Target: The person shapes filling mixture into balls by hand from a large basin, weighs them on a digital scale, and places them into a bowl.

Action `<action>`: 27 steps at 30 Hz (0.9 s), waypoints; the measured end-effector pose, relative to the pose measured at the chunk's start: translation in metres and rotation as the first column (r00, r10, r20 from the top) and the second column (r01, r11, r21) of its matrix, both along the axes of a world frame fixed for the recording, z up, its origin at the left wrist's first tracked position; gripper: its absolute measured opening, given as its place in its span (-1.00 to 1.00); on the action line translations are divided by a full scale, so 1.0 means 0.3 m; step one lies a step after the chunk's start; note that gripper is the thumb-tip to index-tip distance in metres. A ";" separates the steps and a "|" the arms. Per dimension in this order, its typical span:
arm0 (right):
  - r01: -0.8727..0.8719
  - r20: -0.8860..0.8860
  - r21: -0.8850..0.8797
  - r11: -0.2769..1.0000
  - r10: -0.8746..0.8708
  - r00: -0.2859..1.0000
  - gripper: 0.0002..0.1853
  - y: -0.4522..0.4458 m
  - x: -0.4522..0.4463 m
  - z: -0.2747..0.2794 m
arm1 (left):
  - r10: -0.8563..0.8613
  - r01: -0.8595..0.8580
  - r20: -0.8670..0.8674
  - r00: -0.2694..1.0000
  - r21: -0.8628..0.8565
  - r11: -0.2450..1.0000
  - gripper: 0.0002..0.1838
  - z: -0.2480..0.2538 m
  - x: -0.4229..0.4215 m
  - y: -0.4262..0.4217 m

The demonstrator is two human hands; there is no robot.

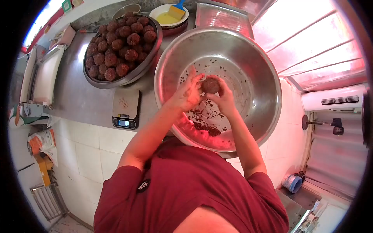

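Over the large steel basin [268, 93] I hold a round dark brown ball [211, 86] between both hands. My right hand [223, 99] curls round its right side, with the thumb underneath. Against the ball's left side rests my left hand [189, 94], its palm turned inward and smeared with residue. Beneath them, brown crumbs [210, 130] lie scattered across the basin floor, thickest near its front. A dark bowl [149, 64] at the upper left carries a heap of similar brown balls [116, 46].
A kitchen scale [126, 106] with a lit display sits at the counter's front edge. Behind stand a white bowl [154, 11] of yellow liquid, a blue-handled brush [176, 11] and a clear tray [223, 19]. A barred window [311, 35] is at right.
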State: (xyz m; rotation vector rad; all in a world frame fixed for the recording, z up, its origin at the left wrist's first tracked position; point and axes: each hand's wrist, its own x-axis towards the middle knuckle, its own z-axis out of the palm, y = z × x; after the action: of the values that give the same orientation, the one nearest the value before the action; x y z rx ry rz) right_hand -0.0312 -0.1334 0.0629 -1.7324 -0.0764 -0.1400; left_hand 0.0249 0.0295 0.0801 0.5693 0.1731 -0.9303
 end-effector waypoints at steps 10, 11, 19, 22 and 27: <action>0.168 -0.349 0.764 0.623 0.179 0.920 -0.57 -0.119 -0.019 -0.071 | -0.916 -0.681 0.401 0.027 0.678 0.277 -0.17 -0.091 0.005 -0.043; 0.193 -0.385 0.759 0.623 0.190 0.903 -0.56 -0.122 -0.018 -0.074 | -0.842 -0.625 0.539 0.002 0.658 0.420 -0.15 -0.089 0.007 -0.046; 0.129 -0.471 0.738 0.662 0.370 0.801 -0.32 -0.133 -0.024 -0.017 | -0.748 -0.438 0.660 -0.066 0.654 0.616 -0.23 -0.073 0.025 -0.043; 0.155 -0.512 0.687 0.710 0.322 0.796 -0.28 -0.141 -0.031 0.032 | -0.556 -0.380 0.819 0.142 0.564 0.734 -0.39 -0.035 0.028 -0.003; 0.195 -0.611 0.384 0.903 0.090 0.787 -0.32 -0.168 -0.033 -0.076 | -0.384 -0.617 0.898 0.213 0.429 0.660 -0.39 0.155 -0.028 0.303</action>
State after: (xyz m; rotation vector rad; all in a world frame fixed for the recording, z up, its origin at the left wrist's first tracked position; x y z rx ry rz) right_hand -0.0410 -0.1837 0.0402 -1.2576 0.4649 0.3585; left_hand 0.0164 0.1203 0.1266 1.8732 -0.6447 -0.0451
